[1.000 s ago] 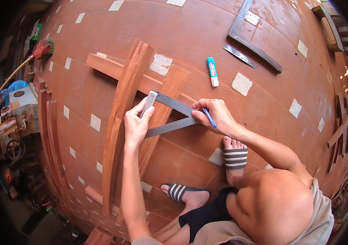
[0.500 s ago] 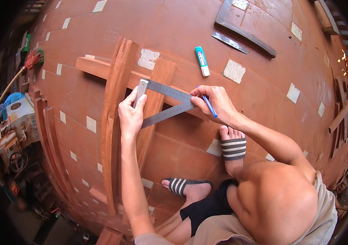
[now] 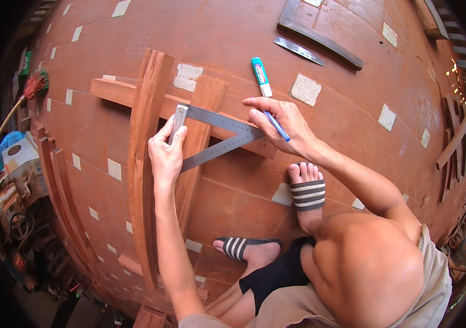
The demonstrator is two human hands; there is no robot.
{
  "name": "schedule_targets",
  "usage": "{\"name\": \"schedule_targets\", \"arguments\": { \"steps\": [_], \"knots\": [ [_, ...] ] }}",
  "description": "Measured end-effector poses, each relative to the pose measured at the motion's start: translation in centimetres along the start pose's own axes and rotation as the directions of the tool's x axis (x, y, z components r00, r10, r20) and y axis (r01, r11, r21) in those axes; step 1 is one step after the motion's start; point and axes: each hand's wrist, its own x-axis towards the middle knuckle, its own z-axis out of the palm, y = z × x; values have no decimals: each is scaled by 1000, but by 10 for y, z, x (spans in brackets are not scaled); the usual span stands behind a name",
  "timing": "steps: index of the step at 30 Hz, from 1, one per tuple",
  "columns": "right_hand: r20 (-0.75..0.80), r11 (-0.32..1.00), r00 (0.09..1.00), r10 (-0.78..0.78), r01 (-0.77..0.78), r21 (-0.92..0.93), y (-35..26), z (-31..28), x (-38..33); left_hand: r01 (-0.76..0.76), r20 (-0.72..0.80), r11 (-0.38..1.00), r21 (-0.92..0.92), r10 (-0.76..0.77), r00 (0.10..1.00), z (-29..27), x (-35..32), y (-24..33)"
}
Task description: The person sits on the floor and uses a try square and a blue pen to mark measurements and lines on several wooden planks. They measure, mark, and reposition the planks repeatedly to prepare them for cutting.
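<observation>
My left hand (image 3: 166, 151) grips the stock end of a metal try square (image 3: 211, 134) that lies across reddish wooden pieces (image 3: 144, 142) on the floor. One blade of the square runs right along a crosswise board (image 3: 118, 92). My right hand (image 3: 279, 123) holds a blue pen (image 3: 276, 126) with its tip at the square's right corner. I am crouched, with both feet in striped sandals (image 3: 306, 194) just below my hands.
A blue and white glue tube (image 3: 261, 76) lies on the floor beyond my right hand. A metal blade (image 3: 298, 50) and a dark curved wooden piece (image 3: 320, 35) lie further off. Curved wooden strips (image 3: 60, 202) and machinery clutter (image 3: 11, 186) are at the left. A broom (image 3: 30, 90) stands far left.
My left hand has slid along the square's stock and my right hand has drawn back slightly to the right with the pen. The square stays on the boards.
</observation>
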Motion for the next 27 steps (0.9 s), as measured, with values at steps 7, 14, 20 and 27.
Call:
{"name": "schedule_targets", "arguments": {
  "steps": [7, 14, 20, 27],
  "knots": [
    [146, 985, 974, -175, 175, 15, -43, 4, 73, -61, -25, 998, -2, 61, 998, 1, 2, -2],
    [261, 990, 960, -100, 122, -69, -56, 27, 99, -8, -58, 999, 51, 11, 998, 1, 3, -6],
    [276, 977, 944, -181, 205, -59, -52, 34, 99, 11, -67, 997, 71, -6, 998, 2, 1, -2],
    [343, 949, 931, -122, 211, -234, -67, 11, 79, -1, -78, 996, 92, 8, 997, -2, -1, -10]
  ]
}}
